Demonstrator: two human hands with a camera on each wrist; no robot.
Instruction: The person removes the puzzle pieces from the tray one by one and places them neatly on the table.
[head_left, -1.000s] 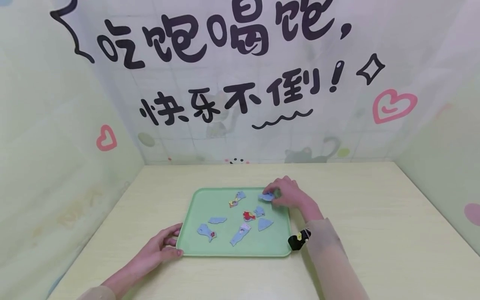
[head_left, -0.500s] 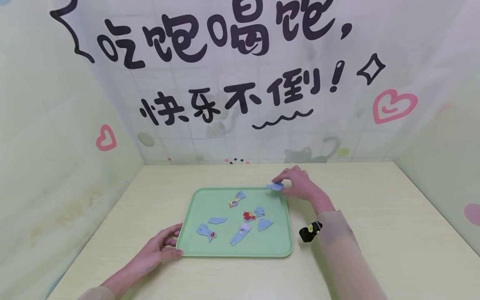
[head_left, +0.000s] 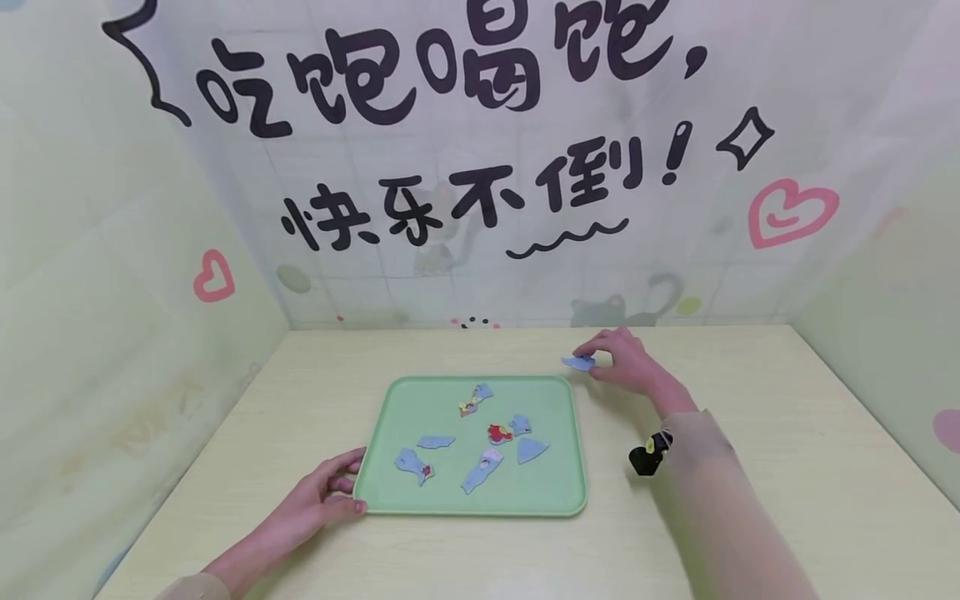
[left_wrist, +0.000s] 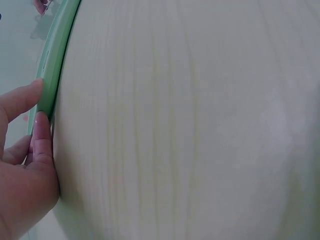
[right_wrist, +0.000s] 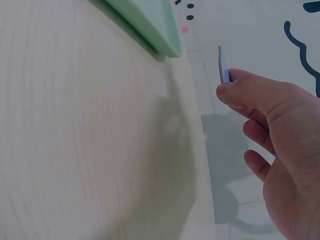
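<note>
In the head view, my right hand (head_left: 628, 362) pinches a flat light-blue puzzle piece (head_left: 577, 363) between thumb and fingertips. It is above the table, just past the tray's back right corner. The right wrist view shows that piece (right_wrist: 224, 65) edge-on at the fingertips. My left hand (head_left: 321, 496) grips the left edge of the green tray (head_left: 472, 510) near its front corner, digits on the rim. On the tray lie several irregular blue pieces, among them a red-and-blue one (head_left: 498, 432), a long one (head_left: 481, 471), a triangular one (head_left: 532, 451) and one with yellow (head_left: 468, 406).
A pale wood-grain table (head_left: 720, 367) carries the tray. Behind it stands a fabric backdrop (head_left: 360, 292) with large black writing, and similar cloth walls rise on both sides. A black device (head_left: 651, 454) is worn on the right wrist.
My right hand has lifted the blue puzzle piece from the tray's back right corner and carried it right and away, past the rim. The left hand and the tray stay put.
</note>
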